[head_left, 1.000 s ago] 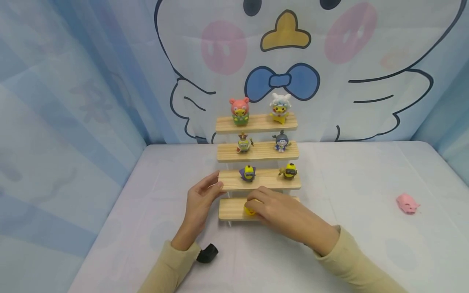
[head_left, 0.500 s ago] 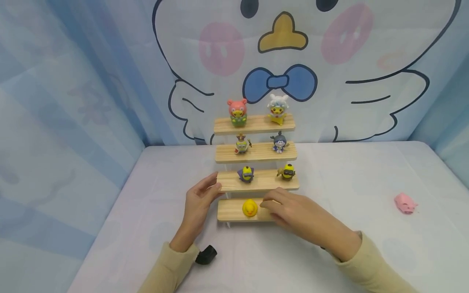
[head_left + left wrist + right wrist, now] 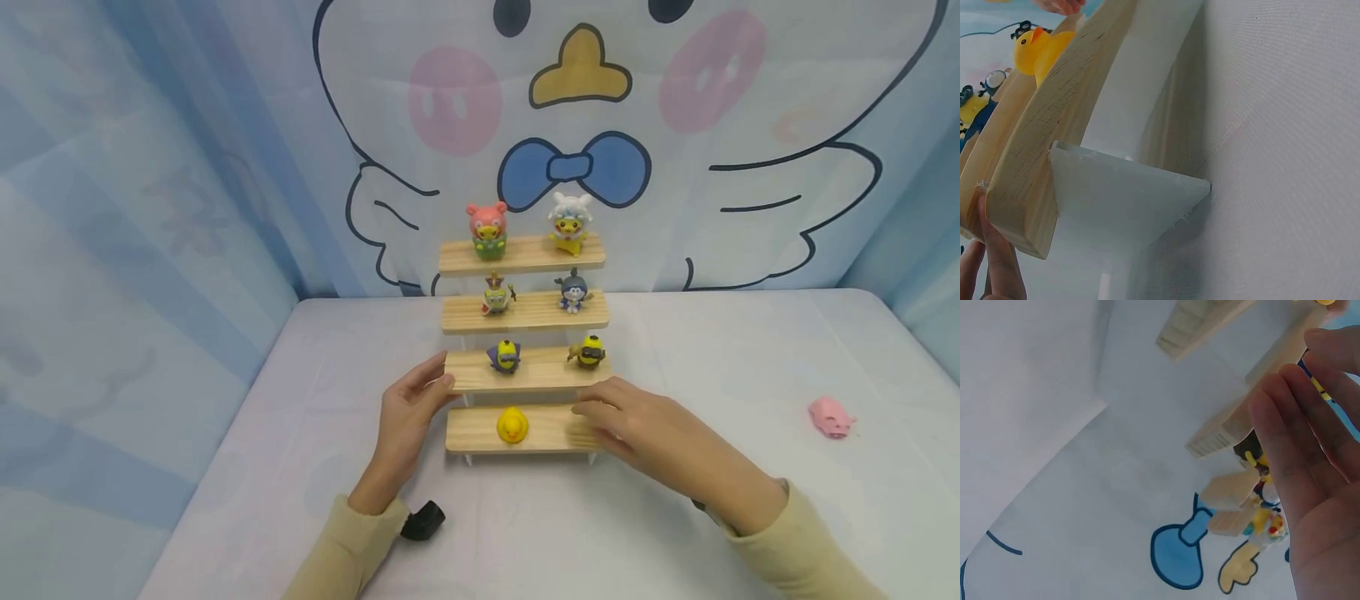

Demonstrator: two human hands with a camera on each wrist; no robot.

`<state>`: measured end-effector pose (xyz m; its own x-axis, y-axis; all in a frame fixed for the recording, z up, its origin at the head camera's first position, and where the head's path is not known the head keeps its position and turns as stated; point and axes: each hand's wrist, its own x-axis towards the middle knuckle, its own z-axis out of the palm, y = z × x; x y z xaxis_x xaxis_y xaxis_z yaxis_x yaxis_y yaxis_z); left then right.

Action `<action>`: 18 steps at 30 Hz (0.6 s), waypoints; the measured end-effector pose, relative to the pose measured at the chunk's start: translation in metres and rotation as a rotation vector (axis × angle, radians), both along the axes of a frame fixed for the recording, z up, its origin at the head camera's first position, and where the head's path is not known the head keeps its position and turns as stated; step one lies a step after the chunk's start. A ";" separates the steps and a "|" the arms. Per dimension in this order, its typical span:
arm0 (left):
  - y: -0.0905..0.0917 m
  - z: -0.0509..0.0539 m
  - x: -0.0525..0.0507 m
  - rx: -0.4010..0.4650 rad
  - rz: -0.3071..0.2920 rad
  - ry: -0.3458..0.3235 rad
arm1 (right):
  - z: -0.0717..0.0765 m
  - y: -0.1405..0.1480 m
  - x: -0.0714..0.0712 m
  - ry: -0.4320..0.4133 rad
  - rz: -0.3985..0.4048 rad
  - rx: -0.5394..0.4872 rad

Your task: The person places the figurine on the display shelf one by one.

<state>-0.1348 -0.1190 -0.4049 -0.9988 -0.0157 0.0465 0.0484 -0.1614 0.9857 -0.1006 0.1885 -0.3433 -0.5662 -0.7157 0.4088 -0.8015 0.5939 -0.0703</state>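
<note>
A four-tier wooden display shelf (image 3: pixel 555 431) stands mid-table in the head view. On its lowest tier sits a yellow rubber duck (image 3: pixel 512 425), facing front. My left hand (image 3: pixel 402 421) grips the left end of the tier above, thumb at the front and fingers behind; fingers (image 3: pixel 1004 269) show at that end in the left wrist view. At the right end of the lowest tier hovers my right hand (image 3: pixel 637 429), its fingers loosely bent and holding nothing. Whether it touches the wood is hard to tell. The right wrist view shows its palm and extended fingers (image 3: pixel 1285 437).
Higher tiers carry several small figures, among them a caped yellow one (image 3: pixel 506 357), a goggled one (image 3: pixel 590 352) and a pink-hooded one (image 3: pixel 488 231). A pink pig figure (image 3: pixel 831 417) lies at the right. Beside the left sleeve is a black object (image 3: pixel 423 521). A printed curtain (image 3: pixel 300 167) hangs behind.
My right hand has let go of the duck and moved right along the lowest tier. The duck stays there, now uncovered. My left hand has kept its place.
</note>
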 end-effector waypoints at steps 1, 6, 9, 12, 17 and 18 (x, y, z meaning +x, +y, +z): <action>0.000 0.000 0.000 0.000 0.001 0.000 | 0.000 0.002 0.000 -0.004 -0.012 0.005; 0.000 -0.001 0.000 -0.005 0.001 0.004 | -0.002 0.012 0.000 -0.028 -0.066 0.031; 0.000 -0.001 -0.001 -0.001 0.000 0.003 | -0.004 0.017 0.001 -0.033 -0.087 0.040; 0.000 -0.002 -0.001 0.001 0.001 0.001 | -0.005 0.021 0.001 -0.031 -0.093 0.039; 0.000 -0.001 -0.001 -0.005 0.003 0.007 | -0.007 0.030 0.000 -0.024 -0.111 0.043; 0.000 -0.001 -0.001 -0.005 0.004 0.006 | -0.008 0.033 0.000 -0.025 -0.118 0.046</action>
<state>-0.1355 -0.1190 -0.4061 -0.9984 -0.0196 0.0529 0.0553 -0.1565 0.9861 -0.1005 0.2211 -0.3510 -0.6569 -0.6615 0.3619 -0.7244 0.6868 -0.0595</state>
